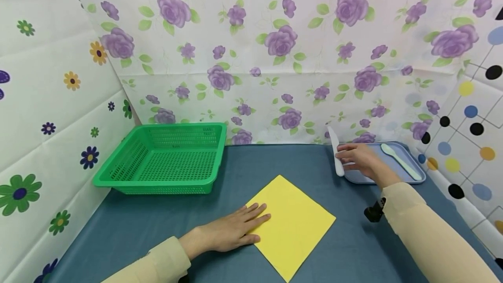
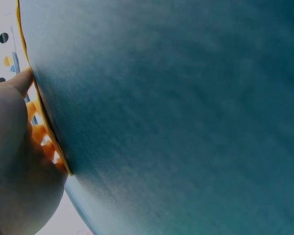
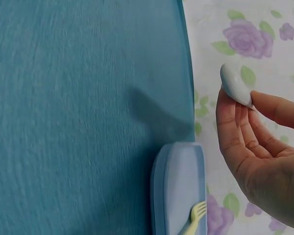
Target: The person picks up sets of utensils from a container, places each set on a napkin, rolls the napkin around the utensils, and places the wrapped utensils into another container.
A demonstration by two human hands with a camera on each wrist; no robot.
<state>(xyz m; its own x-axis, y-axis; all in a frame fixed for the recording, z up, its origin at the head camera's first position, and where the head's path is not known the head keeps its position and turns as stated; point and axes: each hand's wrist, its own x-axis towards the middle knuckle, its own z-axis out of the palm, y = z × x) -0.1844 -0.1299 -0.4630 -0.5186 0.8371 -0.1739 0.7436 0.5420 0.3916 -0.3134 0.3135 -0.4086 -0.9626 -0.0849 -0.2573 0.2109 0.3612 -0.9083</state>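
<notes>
Near the back right of the table, my right hand (image 1: pixel 359 157) pinches a white knife (image 1: pixel 335 152) between thumb and fingers. The knife is raised, its blade pointing up and away; in the right wrist view its rounded handle end (image 3: pixel 233 85) sticks out past the fingertips. My left hand (image 1: pixel 235 227) lies flat with spread fingers on the left edge of a yellow folded napkin (image 1: pixel 296 222), turned as a diamond. A blue-grey tray (image 1: pixel 363 179) sits just beside and below my right hand. In it lies a pale green fork (image 3: pixel 198 213).
A green plastic basket (image 1: pixel 157 183) stands at the back left of the blue-covered table (image 1: pixel 220 213). Flowered sheeting (image 1: pixel 251 56) hangs behind the table, with more patterned sheeting at both sides.
</notes>
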